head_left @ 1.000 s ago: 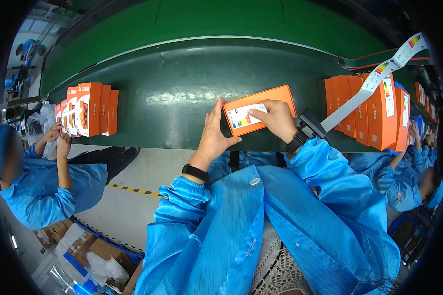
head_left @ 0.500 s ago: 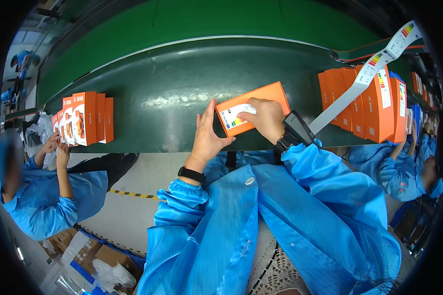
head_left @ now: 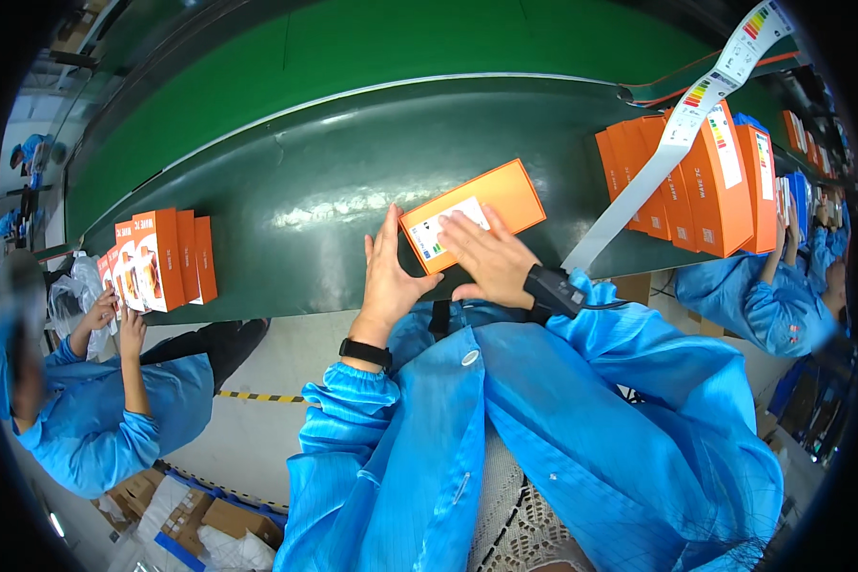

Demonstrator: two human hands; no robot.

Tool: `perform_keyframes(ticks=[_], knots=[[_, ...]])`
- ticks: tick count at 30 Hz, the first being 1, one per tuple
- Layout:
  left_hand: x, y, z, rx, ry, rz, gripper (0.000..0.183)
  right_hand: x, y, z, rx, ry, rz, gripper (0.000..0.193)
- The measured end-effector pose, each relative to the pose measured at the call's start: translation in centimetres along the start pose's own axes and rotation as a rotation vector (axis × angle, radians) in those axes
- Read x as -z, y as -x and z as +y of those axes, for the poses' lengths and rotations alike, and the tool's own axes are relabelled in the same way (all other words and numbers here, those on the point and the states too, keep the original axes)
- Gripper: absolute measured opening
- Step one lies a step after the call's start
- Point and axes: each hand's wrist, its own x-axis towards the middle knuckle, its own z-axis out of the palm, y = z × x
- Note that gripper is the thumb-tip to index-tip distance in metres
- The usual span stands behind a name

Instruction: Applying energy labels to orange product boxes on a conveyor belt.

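Note:
An orange carton (head_left: 515,198) lies tilted on the dark green bench before me, with a white label (head_left: 431,232) that has coloured bars on its upper face. My left hand (head_left: 389,281) rests against the carton's left end, thumb along the near edge and fingers stretched out. Flat across the label lies my right hand (head_left: 491,259), fingers extended and covering part of it. A long strip of similar labels (head_left: 639,191) slants down from the upper right, its lower end near my right wrist.
Several orange cartons (head_left: 725,195) stand in a row at the right, partly behind the strip. Another group of cartons (head_left: 167,262) is at the left, where a co-worker's hands (head_left: 114,310) touch it. A second co-worker in blue (head_left: 753,296) is at the far right.
My right hand has gone from curled fingers over the label to lying flat on it. My left hand stays at the carton's end. The whole view has shifted slightly.

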Motion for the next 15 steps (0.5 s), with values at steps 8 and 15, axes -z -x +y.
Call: perform_keyframes(ticks=[8, 15], knots=[[0.9, -0.6, 1.1, -0.055, 0.063, -0.012, 0.126, 4.1, 0.6, 6.9, -0.239, 0.125, 0.172, 0.089], [9.7, -1.5, 7.9, -0.207, 0.911, -0.113, 0.135, 15.1, 5.9, 0.5, -0.217, -0.115, 0.541, 0.076]])
